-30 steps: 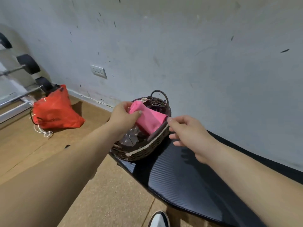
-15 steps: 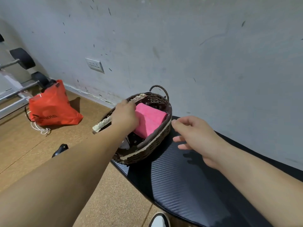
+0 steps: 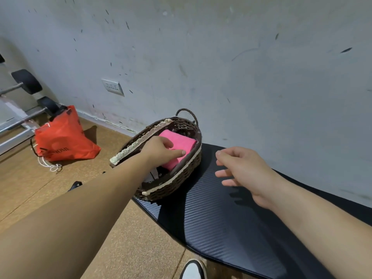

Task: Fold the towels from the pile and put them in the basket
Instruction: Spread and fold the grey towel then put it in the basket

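- Left hand (image 3: 161, 151) grip: fingers laid flat and pressed down on the folded pink towel (image 3: 179, 144), not pinching it; the forearm reaches over the near-left rim of the basket.
- Right hand (image 3: 244, 172) grip: fingers loosely spread and slightly curled, holding nothing; the hand hovers above the surface (image 3: 231, 228), just right of the basket and apart from it.
- Pink towel: folded to a compact rectangle, lying inside the basket against its right wall, toward the far end.
- Basket (image 3: 177, 185): oval dark wicker with a lace-trimmed fabric liner and a loop handle at the far end; it stands on the left end of the surface.
- Surface: black ribbed padding running along the grey wall (image 3: 221, 67).
- Floor (image 3: 130, 248): cork-coloured; a red bag (image 3: 64, 137) with a white cord lies to the left near the wall.
- Weight bars (image 3: 26, 83) stand behind the bag.
- Wall socket (image 3: 112, 86): mounted above the skirting.
- Shoe (image 3: 193, 270): black and white toe at the lower edge.
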Action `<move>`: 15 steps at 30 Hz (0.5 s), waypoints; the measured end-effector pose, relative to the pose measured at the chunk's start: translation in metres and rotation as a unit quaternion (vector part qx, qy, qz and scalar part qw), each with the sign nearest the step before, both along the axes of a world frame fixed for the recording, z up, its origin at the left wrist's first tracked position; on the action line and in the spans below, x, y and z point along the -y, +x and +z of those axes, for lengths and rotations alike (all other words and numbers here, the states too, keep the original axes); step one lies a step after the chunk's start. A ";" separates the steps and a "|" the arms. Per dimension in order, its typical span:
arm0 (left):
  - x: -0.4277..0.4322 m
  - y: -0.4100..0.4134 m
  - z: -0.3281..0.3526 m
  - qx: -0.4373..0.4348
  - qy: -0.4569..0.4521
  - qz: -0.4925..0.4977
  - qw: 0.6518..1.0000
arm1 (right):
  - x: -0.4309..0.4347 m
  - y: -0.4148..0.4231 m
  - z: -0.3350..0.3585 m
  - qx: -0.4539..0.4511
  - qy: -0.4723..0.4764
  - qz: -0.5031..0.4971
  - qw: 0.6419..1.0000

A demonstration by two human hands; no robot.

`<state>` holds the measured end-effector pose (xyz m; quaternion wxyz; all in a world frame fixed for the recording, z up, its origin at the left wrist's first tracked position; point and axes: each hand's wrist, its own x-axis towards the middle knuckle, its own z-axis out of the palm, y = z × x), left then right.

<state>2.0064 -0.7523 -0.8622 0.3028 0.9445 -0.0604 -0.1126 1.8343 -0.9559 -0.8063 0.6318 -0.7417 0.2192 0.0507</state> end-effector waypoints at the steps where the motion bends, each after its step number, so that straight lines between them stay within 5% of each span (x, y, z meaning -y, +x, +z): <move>1: 0.002 -0.007 0.006 0.009 -0.015 0.005 1.000 | 0.003 -0.005 0.003 0.000 -0.001 -0.001 1.000; 7: 0.047 -0.079 0.053 0.059 -0.186 0.027 0.980 | 0.035 -0.059 0.018 -0.010 0.014 -0.030 0.999; 11: 0.106 -0.151 0.069 -0.034 -0.313 -0.032 0.949 | 0.072 -0.114 0.014 -0.022 0.047 -0.070 0.996; 15: 0.169 -0.223 0.062 -0.108 -0.315 -0.110 0.937 | 0.125 -0.168 -0.001 -0.048 0.043 -0.110 0.992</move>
